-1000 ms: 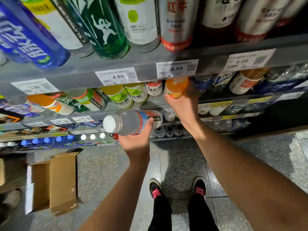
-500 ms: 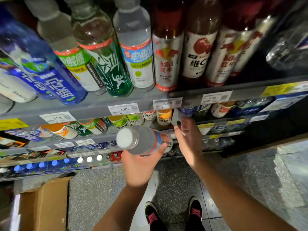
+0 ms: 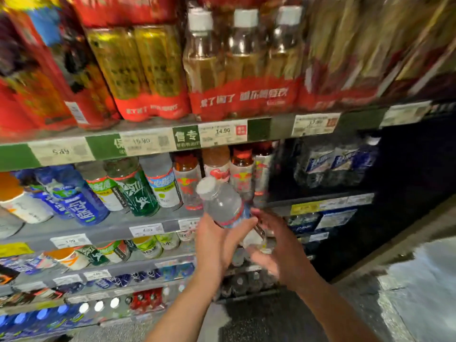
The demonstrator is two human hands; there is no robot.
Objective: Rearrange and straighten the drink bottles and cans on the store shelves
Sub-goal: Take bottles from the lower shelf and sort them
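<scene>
A clear bottle (image 3: 223, 204) with a white cap and a red and blue label tilts up to the left in front of the shelves. My left hand (image 3: 217, 245) grips its lower part from the left. My right hand (image 3: 276, 245) is at the bottle's base on the right, fingers spread and blurred; whether it touches the bottle is unclear. Behind the bottle stands a row of drink bottles (image 3: 160, 183) on the grey middle shelf (image 3: 98, 228). Shrink-wrapped bottle packs (image 3: 241, 70) fill the shelf above.
Price tags (image 3: 223, 132) line the shelf edges. Lower shelves hold more bottles (image 3: 103, 254) and cans (image 3: 145, 298). To the right is a dark shelf bay with wrapped water packs (image 3: 333, 161). Speckled floor (image 3: 419, 287) lies at the lower right.
The view has swung upward, showing higher shelves. My left hand has lifted the clear bottle and tipped it more upright. My right hand has left the lower shelf and come beside the bottle's base.
</scene>
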